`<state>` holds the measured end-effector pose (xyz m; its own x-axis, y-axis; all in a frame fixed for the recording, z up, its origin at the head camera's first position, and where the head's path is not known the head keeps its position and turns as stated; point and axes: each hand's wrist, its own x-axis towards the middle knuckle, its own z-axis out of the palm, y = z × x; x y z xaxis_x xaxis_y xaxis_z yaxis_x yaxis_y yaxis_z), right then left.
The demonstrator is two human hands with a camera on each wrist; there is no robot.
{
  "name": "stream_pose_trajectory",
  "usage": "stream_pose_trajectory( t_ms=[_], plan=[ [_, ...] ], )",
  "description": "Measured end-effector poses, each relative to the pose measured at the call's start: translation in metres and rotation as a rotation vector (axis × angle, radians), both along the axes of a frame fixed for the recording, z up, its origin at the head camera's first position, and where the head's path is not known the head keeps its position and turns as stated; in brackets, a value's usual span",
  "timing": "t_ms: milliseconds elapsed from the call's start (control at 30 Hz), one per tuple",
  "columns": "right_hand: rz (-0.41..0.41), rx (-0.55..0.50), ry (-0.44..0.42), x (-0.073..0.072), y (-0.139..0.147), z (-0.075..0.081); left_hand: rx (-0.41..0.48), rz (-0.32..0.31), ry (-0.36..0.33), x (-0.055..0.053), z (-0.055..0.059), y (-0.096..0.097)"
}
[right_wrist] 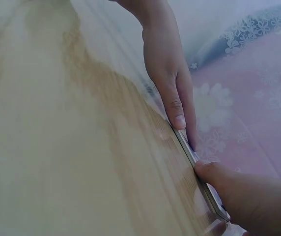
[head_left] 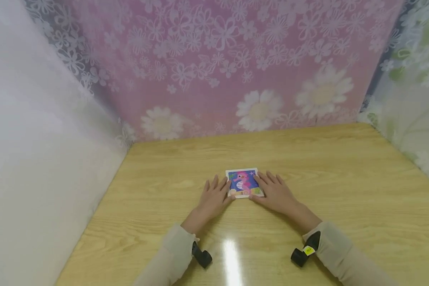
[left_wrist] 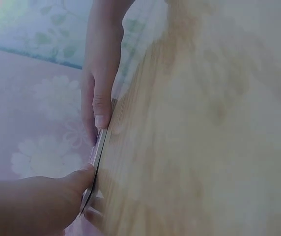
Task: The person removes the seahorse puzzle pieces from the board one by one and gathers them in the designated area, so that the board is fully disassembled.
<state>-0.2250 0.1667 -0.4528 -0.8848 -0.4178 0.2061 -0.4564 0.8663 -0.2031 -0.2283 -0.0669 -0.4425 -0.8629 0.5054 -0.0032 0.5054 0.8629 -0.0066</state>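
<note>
A small, nearly square seahorse picture board [head_left: 243, 183] lies flat on the wooden table, with a pink seahorse on blue and a white border. Its near edge [right_wrist: 185, 147] looks thin and layered in the right wrist view. My left hand [head_left: 213, 199] rests at its left side, thumb touching the near left corner and fingers stretched forward. At the right side, my right hand [head_left: 277, 193] mirrors this, its thumb at the near right corner and index finger over the border. Both thumbs also show against the edge in the left wrist view.
The wooden table [head_left: 157, 167] runs back to a pink flowered backdrop [head_left: 207, 95]. A pale wall [head_left: 50, 143] stands at the left, and a leaf-patterned one [head_left: 411, 119] at the right. Each wrist wears a black camera strap.
</note>
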Motion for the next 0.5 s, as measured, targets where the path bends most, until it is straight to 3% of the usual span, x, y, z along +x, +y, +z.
stream_pose_trajectory(
  t_ms=[267, 500],
  plan=[
    [0.017, 0.005, 0.001, 0.007, -0.006, 0.004, 0.028, 0.006, -0.014, 0.005, -0.003, -0.006],
    [0.004, 0.021, 0.005, 0.010, -0.010, 0.005, 0.026, -0.008, 0.013, 0.008, -0.003, -0.010]
  ],
)
